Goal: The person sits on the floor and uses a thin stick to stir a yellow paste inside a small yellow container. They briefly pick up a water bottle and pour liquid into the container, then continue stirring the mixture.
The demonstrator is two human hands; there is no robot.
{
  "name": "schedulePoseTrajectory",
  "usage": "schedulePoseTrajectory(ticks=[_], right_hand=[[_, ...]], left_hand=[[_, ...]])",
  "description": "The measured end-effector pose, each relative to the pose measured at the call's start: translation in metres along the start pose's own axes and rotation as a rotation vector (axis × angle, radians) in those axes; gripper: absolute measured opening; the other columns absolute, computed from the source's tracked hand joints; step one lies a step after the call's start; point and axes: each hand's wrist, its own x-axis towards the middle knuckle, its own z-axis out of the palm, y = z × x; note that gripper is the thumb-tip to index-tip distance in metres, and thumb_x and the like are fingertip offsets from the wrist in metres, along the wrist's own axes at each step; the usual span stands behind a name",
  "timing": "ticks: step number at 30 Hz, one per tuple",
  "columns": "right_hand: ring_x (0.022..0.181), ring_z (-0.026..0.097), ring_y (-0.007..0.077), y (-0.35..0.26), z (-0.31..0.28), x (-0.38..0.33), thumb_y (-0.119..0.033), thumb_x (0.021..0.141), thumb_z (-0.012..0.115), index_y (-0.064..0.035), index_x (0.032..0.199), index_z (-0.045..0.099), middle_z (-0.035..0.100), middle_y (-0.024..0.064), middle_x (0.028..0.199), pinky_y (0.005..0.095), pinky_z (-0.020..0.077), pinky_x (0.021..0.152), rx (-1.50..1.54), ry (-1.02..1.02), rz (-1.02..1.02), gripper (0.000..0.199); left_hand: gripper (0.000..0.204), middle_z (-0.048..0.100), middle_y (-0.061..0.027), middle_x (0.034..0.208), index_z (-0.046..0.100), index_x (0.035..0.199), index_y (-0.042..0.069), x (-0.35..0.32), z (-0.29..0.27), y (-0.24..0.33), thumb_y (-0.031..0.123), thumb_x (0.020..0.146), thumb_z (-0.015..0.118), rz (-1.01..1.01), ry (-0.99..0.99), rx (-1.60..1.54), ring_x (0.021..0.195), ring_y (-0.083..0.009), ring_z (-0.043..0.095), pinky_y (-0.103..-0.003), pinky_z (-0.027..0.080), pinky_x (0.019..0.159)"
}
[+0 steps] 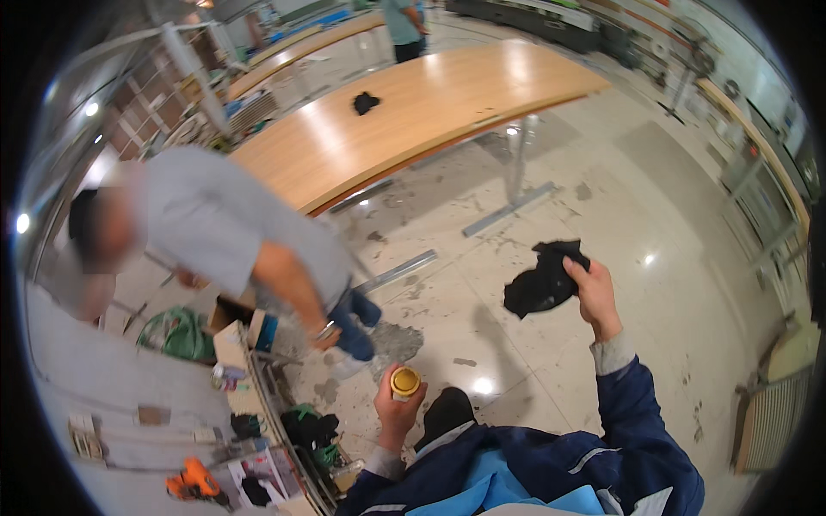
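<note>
My left hand [398,413] is closed around a small can with a yellow cap [404,381], held upright in front of my body. Only the cap and a bit of the can's upper side show. Out to the right, my right hand [595,297] pinches a crumpled black cloth [542,282] by its edge. The cloth hangs in the air over the tiled floor, apart from the table. A second black cloth [365,103] lies bunched on the long wooden table [413,120] ahead.
A person in a grey shirt [232,206] bends over at the left, beside a cluttered shelf. An orange power drill [194,482] lies at the lower left, near a green bag [176,334]. Another person [403,30] stands behind the table. Metal table feet [508,209] stick out across the floor.
</note>
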Motion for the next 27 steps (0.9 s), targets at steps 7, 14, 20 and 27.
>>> schedulePoseTrajectory(ticks=[7,14,20,27], right_hand=[[0.092,0.075,0.0158,-0.089,-0.110,0.136,-0.020,0.106,0.070,0.0044,0.124,0.073,0.079,0.0082,0.107,0.0296,0.0622,0.079,-0.030,0.154,-0.049,0.030],[0.093,0.076,0.0169,-0.147,-0.215,0.249,-0.019,0.106,0.071,0.0039,0.125,0.073,0.079,0.0080,0.107,0.0301,0.0617,0.084,-0.083,0.345,-0.081,0.030],[0.096,0.075,0.0156,-0.117,-0.290,0.352,-0.015,0.105,0.072,0.0035,0.124,0.074,0.079,0.0081,0.110,0.0301,0.0603,0.089,0.065,0.300,0.058,0.027],[0.098,0.075,0.0163,-0.155,-0.426,0.509,-0.019,0.106,0.070,0.0029,0.126,0.071,0.078,0.0088,0.114,0.0316,0.0602,0.090,0.320,0.207,-0.095,0.030]], left_hand=[[0.065,0.074,-0.0150,0.122,0.067,0.132,0.004,0.178,0.179,0.010,0.017,0.076,0.097,0.136,-0.361,-0.018,0.112,-0.0299,0.074,-0.039,0.058,0.098],[0.070,0.069,-0.0182,0.138,0.068,0.135,0.007,0.327,0.404,0.082,0.022,0.074,0.098,0.507,-0.722,-0.121,0.137,-0.0362,0.061,-0.046,0.048,0.114],[0.069,0.041,-0.0301,0.164,0.071,0.132,0.014,0.411,0.608,0.178,0.028,0.070,0.100,0.718,-0.842,-0.339,0.150,-0.0462,0.046,-0.050,0.038,0.123],[0.063,0.072,-0.0119,0.129,0.070,0.134,0.008,0.485,0.799,0.263,0.018,0.077,0.097,0.414,-1.245,-0.421,0.125,-0.0240,0.068,-0.039,0.051,0.108]])
